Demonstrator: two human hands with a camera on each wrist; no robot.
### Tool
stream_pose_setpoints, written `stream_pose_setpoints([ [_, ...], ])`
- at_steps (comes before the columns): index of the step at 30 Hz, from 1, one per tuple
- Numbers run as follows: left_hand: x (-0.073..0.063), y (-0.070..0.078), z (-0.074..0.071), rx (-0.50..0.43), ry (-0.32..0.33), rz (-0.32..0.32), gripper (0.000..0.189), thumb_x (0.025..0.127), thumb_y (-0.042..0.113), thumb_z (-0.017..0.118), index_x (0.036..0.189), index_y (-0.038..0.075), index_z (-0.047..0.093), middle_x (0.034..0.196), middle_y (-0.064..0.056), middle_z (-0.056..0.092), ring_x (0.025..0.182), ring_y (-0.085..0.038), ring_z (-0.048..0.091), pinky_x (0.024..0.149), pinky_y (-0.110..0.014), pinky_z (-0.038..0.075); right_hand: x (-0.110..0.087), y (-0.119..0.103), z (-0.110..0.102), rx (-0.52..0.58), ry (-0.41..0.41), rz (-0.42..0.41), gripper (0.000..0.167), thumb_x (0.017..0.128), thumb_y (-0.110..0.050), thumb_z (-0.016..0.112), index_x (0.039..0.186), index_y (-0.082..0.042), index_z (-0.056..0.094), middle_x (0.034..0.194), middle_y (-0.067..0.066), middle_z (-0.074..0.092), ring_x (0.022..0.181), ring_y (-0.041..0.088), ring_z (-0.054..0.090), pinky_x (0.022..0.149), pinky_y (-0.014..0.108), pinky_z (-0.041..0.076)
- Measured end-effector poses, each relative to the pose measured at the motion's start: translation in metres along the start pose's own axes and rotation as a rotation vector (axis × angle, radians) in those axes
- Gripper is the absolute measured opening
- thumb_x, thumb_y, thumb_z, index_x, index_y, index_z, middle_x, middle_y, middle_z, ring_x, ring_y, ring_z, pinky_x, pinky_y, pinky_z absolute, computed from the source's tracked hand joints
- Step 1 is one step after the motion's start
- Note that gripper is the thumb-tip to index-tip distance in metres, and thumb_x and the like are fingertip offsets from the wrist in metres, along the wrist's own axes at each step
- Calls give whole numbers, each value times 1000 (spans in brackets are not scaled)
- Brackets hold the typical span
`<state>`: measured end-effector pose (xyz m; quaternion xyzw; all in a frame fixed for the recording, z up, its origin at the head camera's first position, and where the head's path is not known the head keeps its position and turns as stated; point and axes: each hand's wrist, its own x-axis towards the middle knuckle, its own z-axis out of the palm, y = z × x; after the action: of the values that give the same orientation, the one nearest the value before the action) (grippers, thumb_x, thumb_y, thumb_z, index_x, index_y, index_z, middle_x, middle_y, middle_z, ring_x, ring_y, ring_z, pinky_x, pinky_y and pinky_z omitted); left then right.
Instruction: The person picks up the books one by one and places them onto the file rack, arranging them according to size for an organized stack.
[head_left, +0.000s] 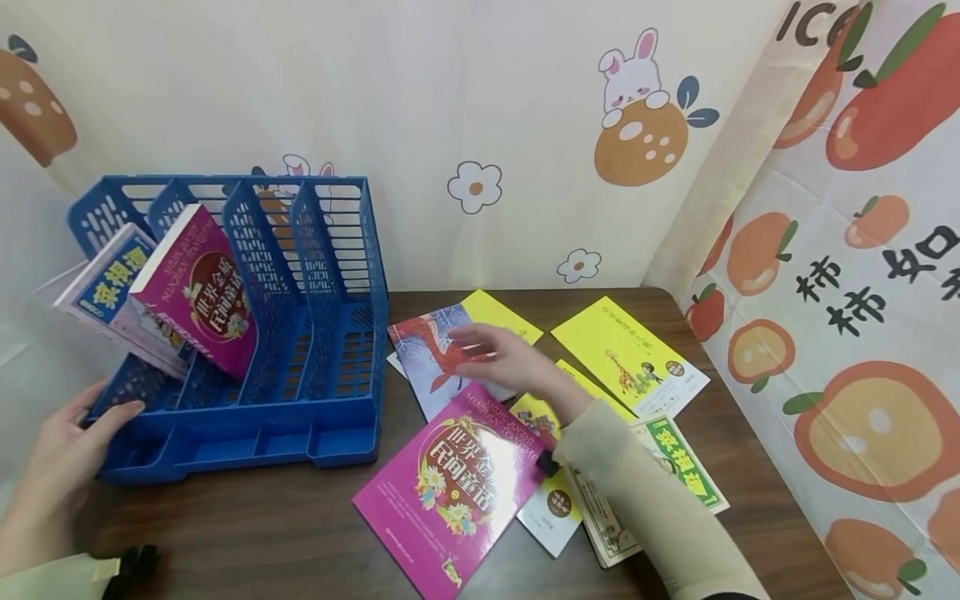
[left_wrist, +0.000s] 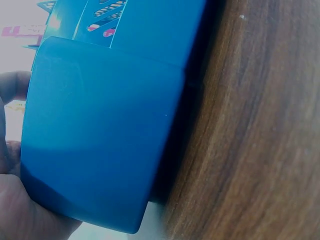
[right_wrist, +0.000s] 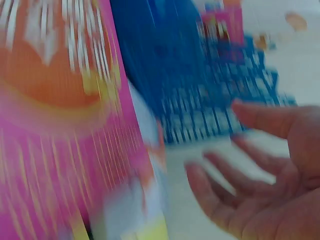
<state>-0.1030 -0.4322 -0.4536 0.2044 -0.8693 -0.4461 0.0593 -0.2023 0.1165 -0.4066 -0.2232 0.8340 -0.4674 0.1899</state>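
Note:
A blue plastic file rack (head_left: 273, 433) stands on the left of the table. My left hand (head_left: 78, 437) grips its front left corner, thumb over the edge; in the left wrist view, the hand (left_wrist: 22, 205) lies against the rack's side (left_wrist: 100, 135). Two books lean in the left slots, one with a blue label (head_left: 120, 283) and one magenta (head_left: 213, 292). Over the loose books hovers my right hand (head_left: 506, 358), fingers apart and holding nothing. Beneath it are a book with a red deer (head_left: 431, 333) and a magenta book (head_left: 442, 492). The right wrist view is blurred.
On the right lie a yellow book (head_left: 618, 354), a green-labelled book (head_left: 678, 458) and other overlapping books, partly hidden by my right forearm. A printed curtain (head_left: 510, 100) hangs behind the table, and another (head_left: 862, 333) along its right side.

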Motion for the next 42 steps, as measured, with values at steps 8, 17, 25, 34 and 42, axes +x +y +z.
stream_pose_setpoints([
  [8,1,0,4,-13,2,-8,77,112,35,52,170,-6,23,163,-44,33,122,-20,50,129,-69,22,-36,36,-96,-168,82,35,50,103,-31,79,148,-17,65,151,8,64,143,40,56,112,59,52],
  [17,-2,0,1,16,0,8,76,113,35,51,169,-8,23,160,-46,34,120,-35,48,127,-72,24,-68,107,-168,-445,209,347,86,104,-45,75,169,-6,36,170,30,37,152,57,38,118,74,38],
  [25,-1,3,2,4,8,-1,75,112,33,50,169,-6,24,161,-47,35,134,-59,38,125,-74,25,-89,130,-181,-451,87,616,149,90,-70,80,166,3,-25,173,43,0,154,62,27,121,74,34],
  [34,-1,1,1,37,18,29,72,110,31,52,167,-8,30,155,-47,41,116,-42,50,124,-72,32,-91,134,-174,-558,54,633,152,86,-73,82,166,14,-13,171,46,4,155,66,18,122,76,28],
  [42,-1,1,0,34,-2,3,74,111,33,51,169,-7,26,159,-46,38,129,-59,42,119,-76,35,-88,135,-173,-571,88,634,153,82,-68,89,165,16,-8,169,48,6,156,67,10,123,78,21],
])
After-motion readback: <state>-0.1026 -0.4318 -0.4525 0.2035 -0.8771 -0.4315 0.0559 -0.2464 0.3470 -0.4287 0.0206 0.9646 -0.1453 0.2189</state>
